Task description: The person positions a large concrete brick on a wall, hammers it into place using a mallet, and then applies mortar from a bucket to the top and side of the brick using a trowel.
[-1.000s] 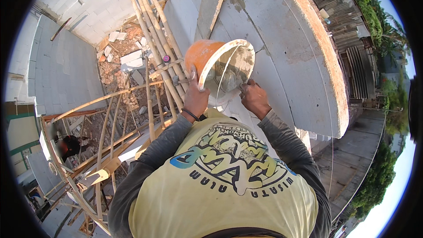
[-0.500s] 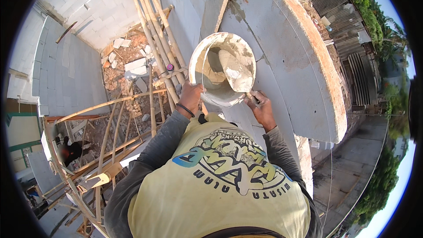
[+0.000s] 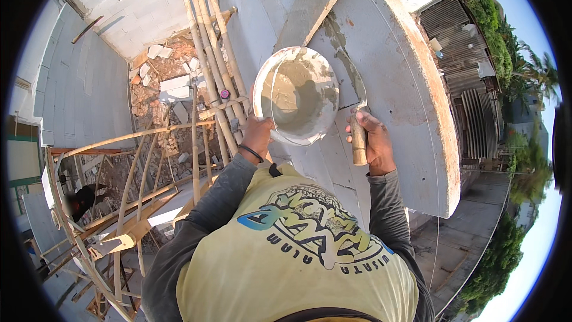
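My left hand (image 3: 257, 135) is closed around the near left rim of a white bucket (image 3: 258, 86). Wet grey mortar (image 3: 301, 98) lies inside the bucket, and dried smears coat its rim. To the right of it, my right hand (image 3: 376, 140) grips the wooden handle of a trowel (image 3: 358, 141). The trowel's narrow-looking blade points away from me, against or just over the grey block wall (image 3: 399, 101); I cannot tell whether it touches. A dark wet mortar streak (image 3: 335, 36) marks the wall beside the blade.
Bamboo poles (image 3: 208, 53) run along the left, above rubble (image 3: 161, 98) and broken white blocks. A thin string (image 3: 437, 250) stretches along the right. Corrugated roofing (image 3: 476, 119) lies beyond the wall's rough edge. Low at left, a dark figure (image 3: 80, 203) is partly visible.
The trowel has come out of the bucket and moved right, to the wall, with my right hand. My left hand still holds the bucket, which has shifted slightly left.
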